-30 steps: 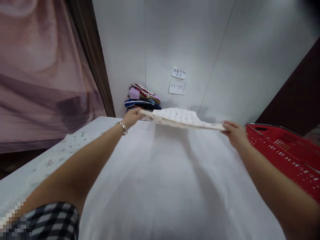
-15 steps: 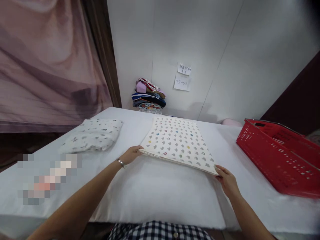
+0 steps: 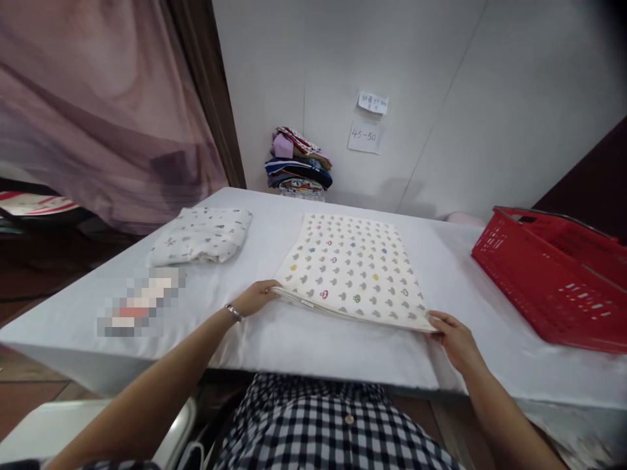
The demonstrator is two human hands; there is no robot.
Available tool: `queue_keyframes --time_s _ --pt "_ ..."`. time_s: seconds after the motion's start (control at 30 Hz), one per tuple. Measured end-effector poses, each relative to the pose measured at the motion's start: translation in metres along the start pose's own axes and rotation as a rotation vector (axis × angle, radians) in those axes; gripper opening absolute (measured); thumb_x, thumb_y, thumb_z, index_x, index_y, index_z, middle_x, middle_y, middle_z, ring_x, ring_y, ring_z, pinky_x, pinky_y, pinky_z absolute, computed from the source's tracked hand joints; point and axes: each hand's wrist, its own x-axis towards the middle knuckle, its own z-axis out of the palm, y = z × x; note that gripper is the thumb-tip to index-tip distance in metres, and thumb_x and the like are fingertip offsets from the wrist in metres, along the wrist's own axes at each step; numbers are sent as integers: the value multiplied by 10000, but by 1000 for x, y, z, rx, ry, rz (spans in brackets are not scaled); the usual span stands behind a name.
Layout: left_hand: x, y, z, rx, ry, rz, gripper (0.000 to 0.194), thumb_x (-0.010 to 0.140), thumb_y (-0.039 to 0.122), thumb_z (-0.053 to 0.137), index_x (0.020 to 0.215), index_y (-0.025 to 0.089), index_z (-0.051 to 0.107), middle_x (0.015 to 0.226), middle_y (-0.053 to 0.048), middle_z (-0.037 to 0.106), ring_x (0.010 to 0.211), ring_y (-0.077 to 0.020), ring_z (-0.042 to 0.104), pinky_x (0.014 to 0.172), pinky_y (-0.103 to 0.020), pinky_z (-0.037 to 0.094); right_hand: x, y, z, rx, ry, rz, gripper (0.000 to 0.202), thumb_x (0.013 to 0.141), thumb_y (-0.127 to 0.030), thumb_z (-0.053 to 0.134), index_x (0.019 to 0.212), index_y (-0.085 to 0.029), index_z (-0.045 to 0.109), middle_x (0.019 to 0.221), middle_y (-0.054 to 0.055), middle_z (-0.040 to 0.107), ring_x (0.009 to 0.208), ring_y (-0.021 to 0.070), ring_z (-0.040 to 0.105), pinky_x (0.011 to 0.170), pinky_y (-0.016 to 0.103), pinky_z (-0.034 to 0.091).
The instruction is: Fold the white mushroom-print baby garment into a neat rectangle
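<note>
A cream cloth (image 3: 353,267) printed with grey and coloured mushrooms lies folded in layers on the white-covered table (image 3: 421,241). My left hand (image 3: 255,297), with a silver band at the wrist, pinches its near left corner. Its near right corner is held between the thumb and fingers of my right hand (image 3: 455,339). The near edge runs fairly straight between both hands, its layers showing. To the left rests another folded white cloth (image 3: 200,235) with small dark prints; neither hand touches it.
A red plastic basket (image 3: 543,287) stands at the table's right. Folded clothes (image 3: 298,166) are stacked by the wall at the back. A blurred-out item (image 3: 142,303) lies at the left. Paper notes (image 3: 365,137) hang on the wall, and a white chair (image 3: 63,431) is at lower left.
The view has tilted downward, showing more of the checked clothing and the chair. Both hands still hold the cloth's near corners, and its near edge now sits lower, closer to the table.
</note>
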Motion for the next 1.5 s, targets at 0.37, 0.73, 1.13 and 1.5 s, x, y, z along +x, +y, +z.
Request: queue_keyframes --time_s 0.37,0.73,1.13,1.5 --pt "-16 -20 10 112 104 283 234 775 313 486 873 192 661 1157 -95 598 1150 -215 494 950 -359 434 -13 17 -17 -664 -71 -84 414 678 -452 632 986 -179 671 642 10 603 581 172 561 507 283 431" --pt "-44 16 34 539 142 340 455 749 189 539 1203 221 542 1262 -92 545 1228 -261 425 1078 -541 177 -45 18 47 -1085 -413 -1117 279 864 -293 479 1093 -223 622 1181 101 571 1089 256 515 929 437 429" --pt "-25 40 69 551 118 550 267 905 309 438 1008 176 645 1010 -78 641 930 -194 564 847 -349 432 -41 6 118 -1039 -620 -1169 286 922 -266 400 1008 -204 666 995 94 623 911 212 545 785 365 474" --pt "-25 54 72 611 112 456 274 907 332 433 1066 212 621 1019 -47 650 913 -182 587 778 -326 476 -35 10 117 -965 -576 -1068 301 928 -278 391 1077 -235 649 997 79 629 914 204 558 779 359 492"
